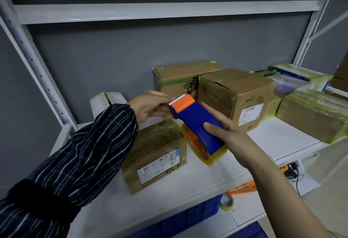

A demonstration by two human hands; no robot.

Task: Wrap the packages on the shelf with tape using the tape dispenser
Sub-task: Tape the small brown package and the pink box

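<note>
My right hand grips a blue tape dispenser with an orange serrated cutter head and a roll of clear tape hanging below. My left hand reaches in from the left, fingertips at the cutter end, apparently pinching the tape there. Both are held above the white shelf. Under them lies a flat cardboard package with a shipping label, wrapped in tape. Two taller cardboard boxes stand behind the dispenser.
More tape-wrapped packages crowd the right end of the shelf. A pale box sits at the back left. A white upright post bounds the left. Blue crates and an orange object sit below the shelf.
</note>
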